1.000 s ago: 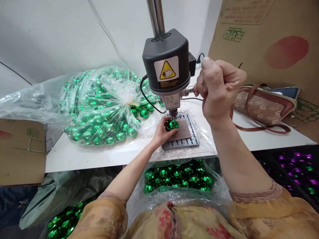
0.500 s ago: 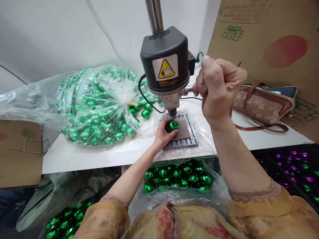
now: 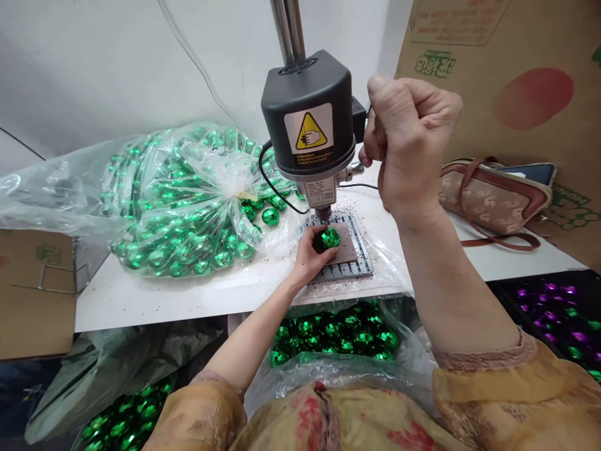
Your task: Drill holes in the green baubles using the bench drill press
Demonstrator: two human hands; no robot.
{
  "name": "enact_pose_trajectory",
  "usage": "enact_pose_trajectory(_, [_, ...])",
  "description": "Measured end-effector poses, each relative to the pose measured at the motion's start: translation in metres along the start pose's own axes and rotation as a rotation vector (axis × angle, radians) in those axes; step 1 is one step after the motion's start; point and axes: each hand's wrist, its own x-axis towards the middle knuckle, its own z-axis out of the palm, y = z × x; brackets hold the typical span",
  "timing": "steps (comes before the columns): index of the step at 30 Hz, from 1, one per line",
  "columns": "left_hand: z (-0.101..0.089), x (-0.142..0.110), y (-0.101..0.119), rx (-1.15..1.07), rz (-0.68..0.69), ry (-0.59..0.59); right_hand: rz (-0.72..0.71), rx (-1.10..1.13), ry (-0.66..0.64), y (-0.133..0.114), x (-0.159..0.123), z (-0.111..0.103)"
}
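Note:
A small drill press [image 3: 307, 119] with a black motor housing and a yellow warning label stands in the middle of the table. Under its chuck [image 3: 323, 215], my left hand [image 3: 311, 255] pinches a shiny green faceted ball [image 3: 330, 237] between thumb and fingers. The ball rests over a brown board [image 3: 348, 244] on the slotted metal base [image 3: 345, 270]. My right hand [image 3: 408, 138] is closed in a fist around the feed lever at the press's right side; most of the lever is hidden by the fingers.
Left of the press lies a large clear bag [image 3: 178, 200] of green balls, with a few loose balls [image 3: 270, 217] beside it. An open bag of green balls [image 3: 338, 332] sits below the table edge. A handbag [image 3: 498, 194] lies at right before a cardboard box [image 3: 479, 100]. Dark shavings dot the table.
My right hand has risen with the lever. The chuck has come up off the green ball, which my left hand has shifted slightly right and toward me.

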Motion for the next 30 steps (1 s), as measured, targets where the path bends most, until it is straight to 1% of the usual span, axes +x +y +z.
enact_pose_trajectory(4, [-0.002,-0.001,0.001,0.010,-0.003,-0.029,-0.015,0.009,-0.009,0.002,0.000,-0.001])
enact_pose_trajectory(9, [-0.002,-0.003,0.004,-0.014,-0.035,-0.021,-0.096,-0.019,-0.009,0.010,0.003,-0.002])
enact_pose_trajectory(12, [-0.001,-0.004,0.004,-0.031,-0.064,0.005,-0.147,-0.054,0.010,0.015,-0.004,-0.003])
enact_pose_trajectory(15, [0.000,-0.005,0.004,-0.045,-0.071,0.023,-0.216,-0.048,0.077,0.016,-0.019,-0.005])
enact_pose_trajectory(17, [0.001,-0.005,0.004,-0.055,-0.077,0.029,-0.218,-0.064,0.108,0.016,-0.029,-0.007])
enact_pose_trajectory(22, [0.001,-0.005,0.005,-0.050,-0.104,0.034,-0.164,-0.138,0.117,0.018,-0.043,-0.015])
enact_pose_trajectory(26, [0.001,-0.005,0.004,-0.069,-0.103,0.029,-0.229,-0.087,0.092,0.025,-0.045,-0.019])
enact_pose_trajectory(30, [0.001,-0.006,0.003,-0.077,-0.104,0.027,-0.255,-0.047,0.058,0.029,-0.044,-0.021])
